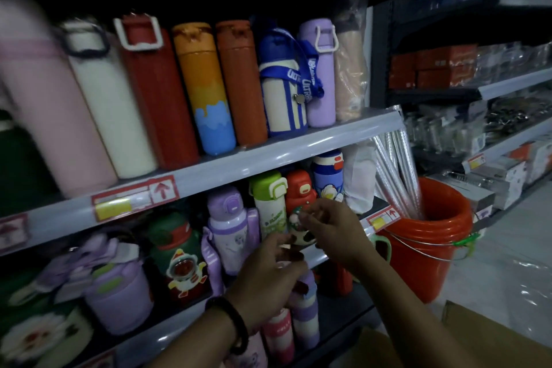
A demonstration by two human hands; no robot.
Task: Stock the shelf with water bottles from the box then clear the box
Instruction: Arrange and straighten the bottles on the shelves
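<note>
Shop shelving of grey metal is filling the view, dim and slightly blurred; on the upper board eight tall cylindrical bottles are standing in one row, touching side to side: pink, white, red, orange-and-blue, orange, blue-and-white with a strap, lilac, and a beige one in clear wrap; on the board below, about six squat children's bottles with cartoon prints are crowding together. The left hand, wearing a dark bead bracelet, is curling its fingers round a small bottle just in front of that lower board's edge; the right hand is pinching the same bottle's top; its shape is too blurred to tell. One round orange plastic bucket is holding shiny wrapped rods; one cardboard box is lying at the lower right.
</note>
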